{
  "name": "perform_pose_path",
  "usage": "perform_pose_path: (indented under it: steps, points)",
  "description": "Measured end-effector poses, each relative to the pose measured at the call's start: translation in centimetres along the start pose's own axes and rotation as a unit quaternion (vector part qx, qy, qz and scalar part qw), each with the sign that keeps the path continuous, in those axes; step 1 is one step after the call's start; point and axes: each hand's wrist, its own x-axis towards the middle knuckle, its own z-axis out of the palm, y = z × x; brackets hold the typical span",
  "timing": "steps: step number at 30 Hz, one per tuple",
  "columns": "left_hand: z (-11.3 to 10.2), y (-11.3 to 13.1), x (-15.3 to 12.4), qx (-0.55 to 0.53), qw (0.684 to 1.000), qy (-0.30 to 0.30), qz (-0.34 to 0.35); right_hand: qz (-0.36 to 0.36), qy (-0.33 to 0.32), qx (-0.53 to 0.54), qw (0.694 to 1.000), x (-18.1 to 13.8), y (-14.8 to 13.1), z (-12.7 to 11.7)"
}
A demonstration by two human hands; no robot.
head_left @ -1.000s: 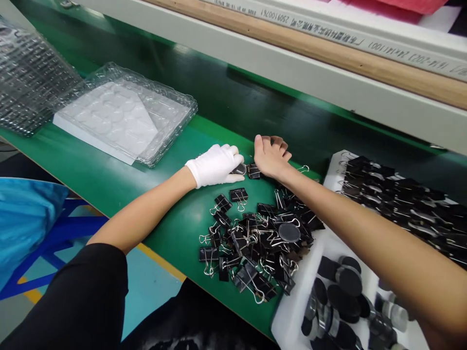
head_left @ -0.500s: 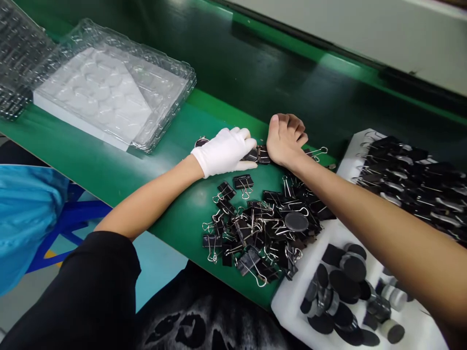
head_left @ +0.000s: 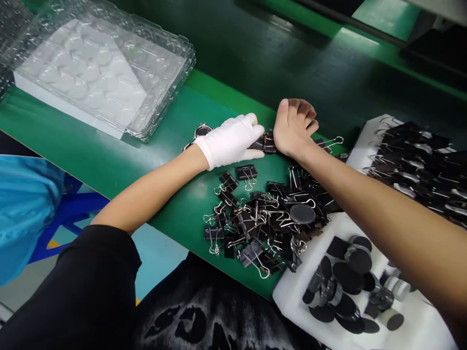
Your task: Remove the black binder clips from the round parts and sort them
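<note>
Clips (head_left: 251,253) lay heaped on the worktop (head_left: 178,209), apparently left to handle; rows of clips (head_left: 408,163) seemed done. Gloved left hand (head_left: 230,142) closed round a dark disc (head_left: 257,144); bare right hand (head_left: 295,127), half-curled, met one clip (head_left: 270,144), hold unclear.

The gloved left hand (head_left: 230,142) covers most of a black disc (head_left: 258,144), so its grip is unclear. The bare right hand (head_left: 295,127) hides its own palm and one end of a binder clip (head_left: 270,144). At ten o'clock, the clear blister tray (head_left: 162,82) runs out of view, as do the blue cloth (head_left: 27,204) at nine, the blurred clip rows (head_left: 412,155) at three and the white foam tray (head_left: 292,291) at five.
</note>
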Motion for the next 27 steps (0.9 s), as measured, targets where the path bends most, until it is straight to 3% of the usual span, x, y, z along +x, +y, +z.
perform_pose_path:
  steps: [9, 13, 16, 17, 19, 22, 25, 27]
  points:
    - [0.2, 0.0, -0.2, 0.014, 1.000, 0.024, 0.010, 0.044, -0.007, 0.051, 0.998, -0.8, -1.6, -0.9]
    - [0.0, 0.3, -0.7, 0.056, 0.997, 0.052, -0.004, 0.041, 0.018, 0.070, 0.997, -1.7, -2.8, -3.0]
    - [-0.6, 0.4, -1.3, 0.095, 0.987, 0.072, -0.106, -0.048, 0.061, 0.051, 0.996, -3.9, -3.9, -6.0]
    - [-0.9, 0.3, -1.7, 0.104, 0.981, 0.070, -0.146, -0.094, 0.039, 0.022, 0.995, -5.0, -4.2, -6.9]
    - [-1.7, -0.1, -2.4, 0.125, 0.972, 0.060, -0.187, -0.170, -0.072, -0.063, 0.981, -7.3, -4.8, -8.1]
    - [-3.0, -1.0, -3.3, 0.163, 0.980, 0.050, -0.099, -0.190, -0.211, -0.137, 0.949, -10.1, -5.4, -8.3]
    - [-3.6, -1.7, -3.5, 0.174, 0.984, 0.023, 0.027, -0.189, -0.230, -0.124, 0.947, -10.6, -5.7, -7.8]
    - [-3.7, -1.8, -3.3, 0.186, 0.982, 0.016, 0.037, -0.181, -0.226, -0.118, 0.950, -9.8, -5.4, -7.8]
